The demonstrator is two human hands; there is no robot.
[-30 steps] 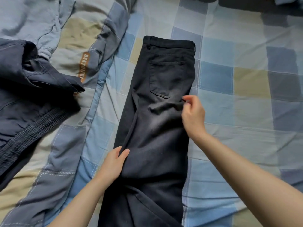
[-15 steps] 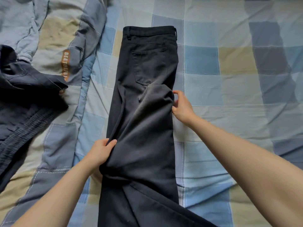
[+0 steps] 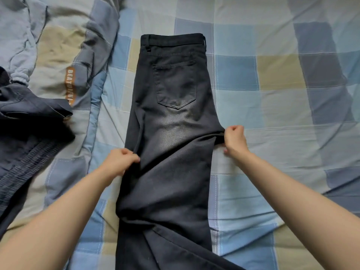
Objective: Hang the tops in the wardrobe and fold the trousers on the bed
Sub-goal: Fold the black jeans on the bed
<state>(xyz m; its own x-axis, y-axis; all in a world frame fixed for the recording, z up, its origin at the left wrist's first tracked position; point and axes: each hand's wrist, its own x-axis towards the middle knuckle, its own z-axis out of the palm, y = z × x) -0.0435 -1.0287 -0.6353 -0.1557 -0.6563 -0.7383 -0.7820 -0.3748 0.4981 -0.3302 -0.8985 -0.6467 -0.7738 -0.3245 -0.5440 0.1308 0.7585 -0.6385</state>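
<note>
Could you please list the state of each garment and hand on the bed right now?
Black trousers: folded lengthwise, back pocket up, lying along the bed, waistband at the far end.
Left hand: grips the trousers' left edge.
Right hand: pinches the trousers' right edge.
Dark jacket: crumpled, unhung, at the left.
Grey top: crumpled, at the far left.
Checked bedsheet: spread, lightly creased.

Matt black cloth trousers (image 3: 171, 156), checked cotton-like sheet (image 3: 272, 94)

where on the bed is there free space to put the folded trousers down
The widest bare stretch of checked bedsheet lies right of the black trousers and right hand. Only a narrow strip separates the left hand from the crowded side: rumpled quilt, dark jacket.
</note>
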